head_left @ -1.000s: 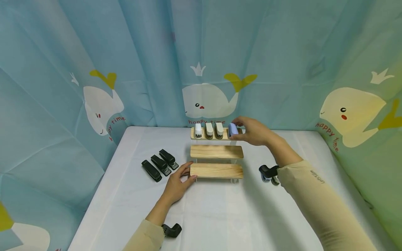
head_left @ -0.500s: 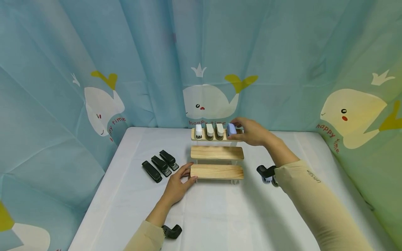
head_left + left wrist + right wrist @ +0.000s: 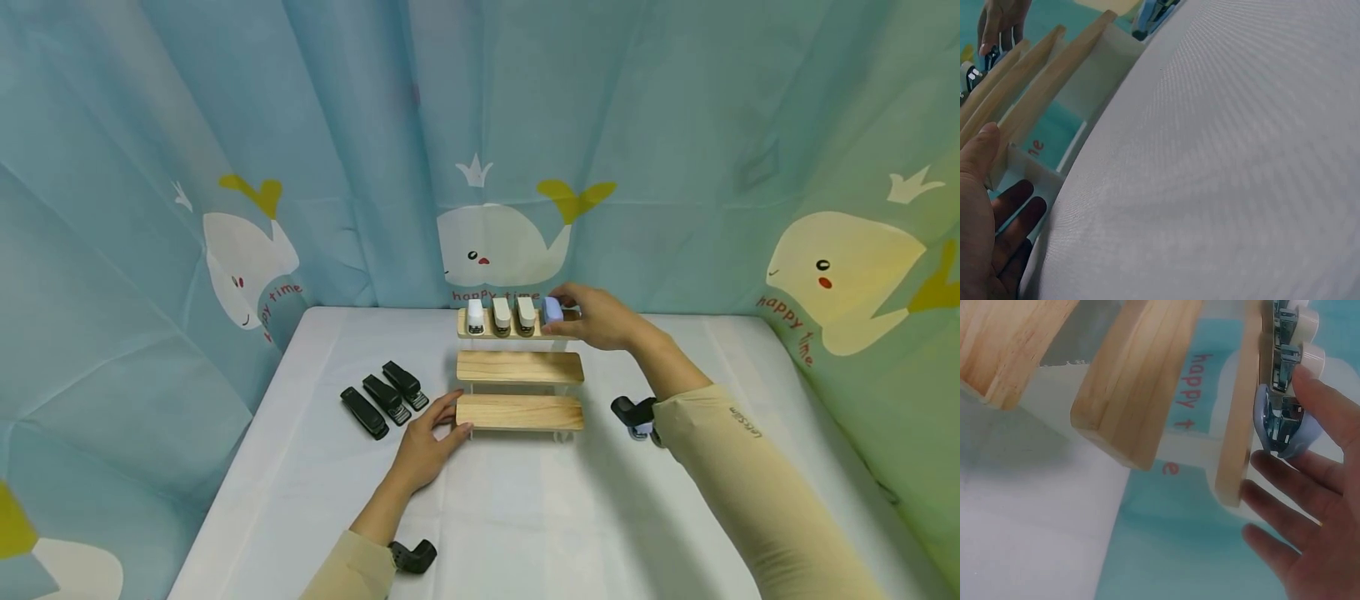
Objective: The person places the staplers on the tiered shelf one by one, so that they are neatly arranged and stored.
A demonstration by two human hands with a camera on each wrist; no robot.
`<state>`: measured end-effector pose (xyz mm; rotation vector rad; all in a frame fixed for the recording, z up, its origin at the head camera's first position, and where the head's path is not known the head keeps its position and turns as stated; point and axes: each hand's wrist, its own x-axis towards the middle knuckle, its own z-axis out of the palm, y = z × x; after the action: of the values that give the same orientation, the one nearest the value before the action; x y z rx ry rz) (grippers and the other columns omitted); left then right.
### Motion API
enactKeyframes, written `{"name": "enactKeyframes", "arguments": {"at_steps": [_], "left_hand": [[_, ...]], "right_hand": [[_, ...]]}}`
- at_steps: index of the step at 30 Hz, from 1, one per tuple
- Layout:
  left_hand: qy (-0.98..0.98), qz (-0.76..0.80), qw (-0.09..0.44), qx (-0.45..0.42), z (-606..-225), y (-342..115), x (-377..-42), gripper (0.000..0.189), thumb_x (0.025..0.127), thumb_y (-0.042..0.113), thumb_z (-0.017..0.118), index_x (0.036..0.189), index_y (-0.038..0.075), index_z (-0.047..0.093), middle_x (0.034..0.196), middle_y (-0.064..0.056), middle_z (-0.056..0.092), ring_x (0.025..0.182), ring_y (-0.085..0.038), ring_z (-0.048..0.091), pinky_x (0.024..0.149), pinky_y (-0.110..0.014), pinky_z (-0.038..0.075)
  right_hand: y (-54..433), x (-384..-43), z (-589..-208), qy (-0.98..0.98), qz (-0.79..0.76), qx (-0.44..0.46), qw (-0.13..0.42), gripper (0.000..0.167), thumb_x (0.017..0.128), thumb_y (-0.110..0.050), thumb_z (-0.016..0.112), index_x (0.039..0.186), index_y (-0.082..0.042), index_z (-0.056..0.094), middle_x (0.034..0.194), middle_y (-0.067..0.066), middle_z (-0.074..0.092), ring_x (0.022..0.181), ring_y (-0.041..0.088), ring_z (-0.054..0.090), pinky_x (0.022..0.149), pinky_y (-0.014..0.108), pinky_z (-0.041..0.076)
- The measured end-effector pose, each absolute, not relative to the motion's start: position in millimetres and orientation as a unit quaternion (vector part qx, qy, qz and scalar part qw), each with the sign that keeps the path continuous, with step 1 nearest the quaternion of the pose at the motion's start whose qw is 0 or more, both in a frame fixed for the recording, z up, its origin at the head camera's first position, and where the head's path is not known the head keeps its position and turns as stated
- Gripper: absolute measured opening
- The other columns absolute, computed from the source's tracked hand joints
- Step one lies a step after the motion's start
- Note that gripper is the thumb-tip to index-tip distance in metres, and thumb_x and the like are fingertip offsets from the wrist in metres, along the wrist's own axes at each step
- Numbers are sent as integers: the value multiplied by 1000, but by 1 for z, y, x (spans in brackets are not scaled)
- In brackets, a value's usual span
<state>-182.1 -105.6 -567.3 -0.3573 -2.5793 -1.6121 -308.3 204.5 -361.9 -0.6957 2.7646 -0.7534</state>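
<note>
A three-tier wooden display stand point(image 3: 519, 410) with clear supports stands mid-table. At the left end of its lowest tier, my left hand point(image 3: 423, 450) grips the stand, thumb at the front corner. In the left wrist view the thumb lies on the wood and the fingers reach past the clear support. My right hand point(image 3: 600, 321) holds a lavender stapler point(image 3: 552, 310) between thumb and fingers at the right of the top tier. A white stapler point(image 3: 475, 317) and two cream staplers point(image 3: 501, 317) stand upright in a row to its left.
Three black staplers point(image 3: 364, 412) lie on the white table point(image 3: 517, 517) left of the stand. Right of it, another blue stapler point(image 3: 640, 431) and a mostly hidden item lie beneath the right wrist camera point(image 3: 632, 411). A whale-print curtain point(image 3: 360, 167) hangs behind.
The right hand has shifted the lavender stapler slightly left along the top tier, nearer the cream staplers. The left hand keeps its place on the stand.
</note>
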Motion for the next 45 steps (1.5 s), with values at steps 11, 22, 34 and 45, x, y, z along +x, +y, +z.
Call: {"name": "enactKeyframes", "arguments": {"at_steps": [11,22,34,45], "left_hand": [[-843,-524,35,-115,-566,-105,-181,65,95,53,71,154,36,48,128,8,74,125,-17,67,116,-54,43],[-842,-527,28,-113,-563,-105,-180,66,95,51,71,154,34,48,129,9,73,125,-16,67,116,-53,43],[-844,-524,32,-114,-564,-106,-180,67,95,52,71,155,33,47,129,8,73,124,-17,67,115,-54,44],[-844,-523,38,-115,-564,-105,-179,66,95,52,70,154,33,48,128,7,74,124,-18,67,114,-56,44]], "right_hand": [[207,-307,-363,931,-259,-236,100,63,99,-39,71,147,-3,50,132,18,62,121,36,60,99,53,51],[207,-307,-364,933,-254,-236,97,64,100,-41,69,148,-3,50,122,14,64,112,30,59,95,50,49],[207,-306,-367,934,-253,-232,96,69,101,-43,67,152,-1,47,125,14,66,115,30,61,98,51,51],[208,-302,-367,938,-247,-224,98,81,102,-48,64,159,1,35,133,17,63,125,35,58,106,57,47]]}}
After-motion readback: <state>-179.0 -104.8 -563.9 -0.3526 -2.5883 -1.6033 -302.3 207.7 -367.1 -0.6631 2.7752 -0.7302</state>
